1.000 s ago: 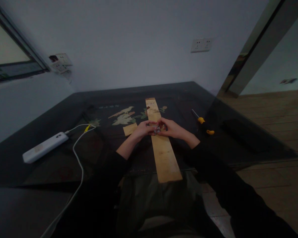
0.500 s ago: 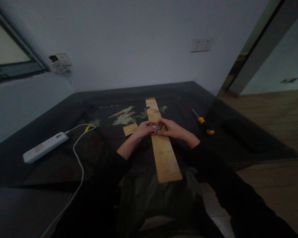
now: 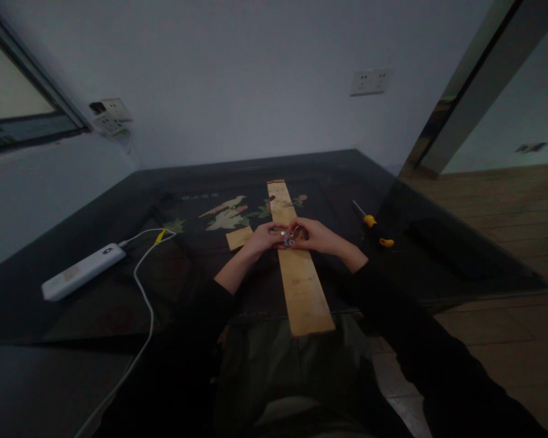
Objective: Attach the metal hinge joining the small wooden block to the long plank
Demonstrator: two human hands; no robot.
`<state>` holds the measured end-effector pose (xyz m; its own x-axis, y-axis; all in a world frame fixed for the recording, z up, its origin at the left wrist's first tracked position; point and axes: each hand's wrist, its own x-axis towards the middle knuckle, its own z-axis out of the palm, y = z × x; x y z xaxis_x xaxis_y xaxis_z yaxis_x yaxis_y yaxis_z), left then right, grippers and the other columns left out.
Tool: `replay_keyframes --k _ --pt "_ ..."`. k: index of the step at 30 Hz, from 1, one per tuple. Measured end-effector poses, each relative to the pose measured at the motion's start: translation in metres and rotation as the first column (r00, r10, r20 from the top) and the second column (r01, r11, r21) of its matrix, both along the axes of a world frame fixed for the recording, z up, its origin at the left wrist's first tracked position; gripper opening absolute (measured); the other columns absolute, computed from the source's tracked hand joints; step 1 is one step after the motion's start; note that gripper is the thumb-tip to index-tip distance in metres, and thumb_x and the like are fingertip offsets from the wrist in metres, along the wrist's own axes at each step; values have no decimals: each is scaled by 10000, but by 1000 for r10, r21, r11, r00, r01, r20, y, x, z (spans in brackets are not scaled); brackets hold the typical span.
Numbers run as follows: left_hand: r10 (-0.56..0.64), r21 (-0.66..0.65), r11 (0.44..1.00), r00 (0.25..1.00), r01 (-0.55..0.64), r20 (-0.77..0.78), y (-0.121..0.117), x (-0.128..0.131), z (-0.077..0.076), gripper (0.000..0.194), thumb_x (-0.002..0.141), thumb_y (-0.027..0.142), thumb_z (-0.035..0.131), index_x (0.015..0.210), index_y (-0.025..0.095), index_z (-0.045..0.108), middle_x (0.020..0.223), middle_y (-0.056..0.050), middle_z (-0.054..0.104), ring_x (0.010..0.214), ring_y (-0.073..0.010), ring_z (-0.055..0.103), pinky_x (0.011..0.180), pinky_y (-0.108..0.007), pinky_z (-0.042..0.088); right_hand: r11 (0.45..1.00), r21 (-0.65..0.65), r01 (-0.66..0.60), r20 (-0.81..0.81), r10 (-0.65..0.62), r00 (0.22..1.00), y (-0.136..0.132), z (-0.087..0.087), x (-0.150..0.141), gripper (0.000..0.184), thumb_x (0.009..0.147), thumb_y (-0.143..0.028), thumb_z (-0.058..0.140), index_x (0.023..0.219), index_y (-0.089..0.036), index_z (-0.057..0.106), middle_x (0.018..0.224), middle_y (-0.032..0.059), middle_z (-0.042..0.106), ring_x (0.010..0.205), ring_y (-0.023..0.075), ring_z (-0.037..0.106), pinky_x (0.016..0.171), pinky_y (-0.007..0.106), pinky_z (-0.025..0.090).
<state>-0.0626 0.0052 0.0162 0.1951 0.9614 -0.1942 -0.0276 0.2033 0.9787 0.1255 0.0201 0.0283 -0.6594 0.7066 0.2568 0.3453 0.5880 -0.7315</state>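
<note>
A small silvery metal fitting with round holes [image 3: 287, 239] sits between my two hands, above the long wooden board [image 3: 301, 283]. My left hand [image 3: 263, 237] pinches it from the left with fingers closed. From the other side, the closed fingers of my right hand [image 3: 314, 236] grip it too, thumb below and index finger above. The fitting's exact kind is too small and partly covered to make out. The board runs lengthwise under both hands, its near end jutting past the table edge. A short wooden piece [image 3: 238, 238] lies just left of it, beside my left hand.
A yellow-and-black screwdriver [image 3: 375, 226] lies right of my right hand. On the left is a white power bank [image 3: 83, 272] with a white cable [image 3: 145, 292] trailing over the edge of the dark painted table [image 3: 182, 286]. A dark flat object [image 3: 447, 246] lies at the right.
Almost nothing differs. The metal fitting looks very slightly turned between my fingers, while both hands and the boards stay where they were.
</note>
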Motion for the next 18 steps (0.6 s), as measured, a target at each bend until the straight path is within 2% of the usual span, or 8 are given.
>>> replay_keyframes --k 5,9,13,18 --pt "16 -12 1000 1000 -16 -14 -2 1 3 304 730 52 738 1001 85 603 700 -49 705 558 -107 657 555 -206 524 993 -122 3 -1 -4 1000 3 -1 4 378 671 -192 716 988 -170 511 890 15 608 757 122 583 659 238 469" --pt "18 -10 1000 1000 -18 -24 -3 1 3 278 734 44 731 983 87 614 686 -42 696 538 -98 645 537 -199 517 993 -87 76 61 -71 996 10 -6 8 268 654 -117 683 889 -150 559 765 -12 571 671 108 531 603 224 414" --pt "15 -8 1000 999 -15 -29 -2 1 3 274 727 63 749 968 91 622 699 -47 699 552 -98 649 539 -197 520 994 -56 89 130 -81 988 14 -9 9 109 656 -86 656 751 -138 641 651 -19 564 604 102 502 577 227 362" --pt "1 -27 1000 1000 -1 -16 -2 0 4 261 731 78 754 952 95 617 695 -44 698 553 -97 647 550 -202 526 996 -12 84 136 -81 987 10 -7 5 110 664 -71 642 735 -144 682 668 -12 601 623 99 512 599 221 357"
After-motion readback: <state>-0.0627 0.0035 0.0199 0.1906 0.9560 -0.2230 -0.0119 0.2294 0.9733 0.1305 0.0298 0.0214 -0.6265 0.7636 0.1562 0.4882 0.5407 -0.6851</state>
